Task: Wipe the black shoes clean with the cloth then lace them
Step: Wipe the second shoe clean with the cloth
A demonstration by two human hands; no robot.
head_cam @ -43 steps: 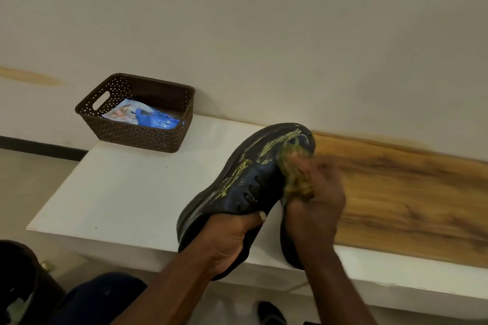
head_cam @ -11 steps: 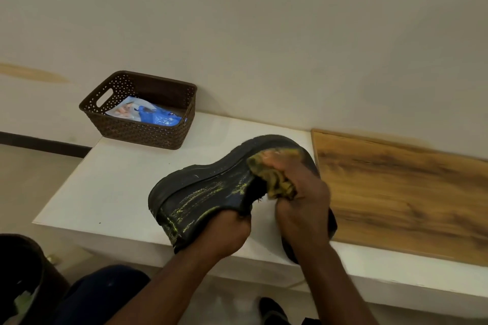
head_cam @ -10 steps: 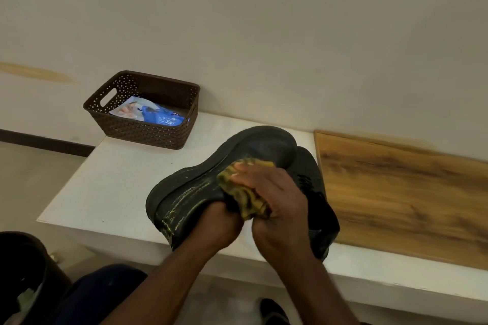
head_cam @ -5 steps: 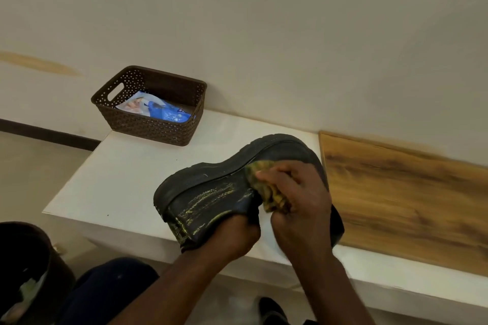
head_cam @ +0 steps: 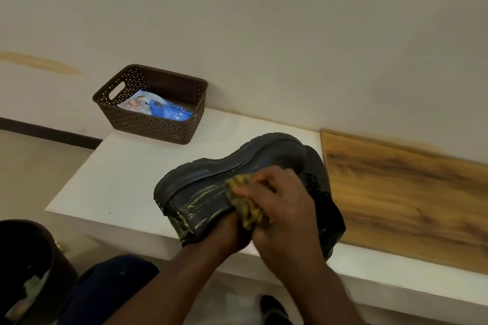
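— Where is the shoe (head_cam: 224,187) sitting?
— You're holding it on its side above the table (head_cam: 118,182), your left hand (head_cam: 229,235) gripping it underneath.
— And the cloth (head_cam: 245,206)?
— Your right hand's (head_cam: 280,208) fingers are curling around it, pressing it against the shoe's streaked side. A second shoe (head_cam: 324,208) is lying just behind; a basket (head_cam: 150,119) is standing farther back.

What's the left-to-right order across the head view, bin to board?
Dark bin → brown basket → black shoe, gripped from below by the left hand → yellow cloth in the right hand → wooden board.
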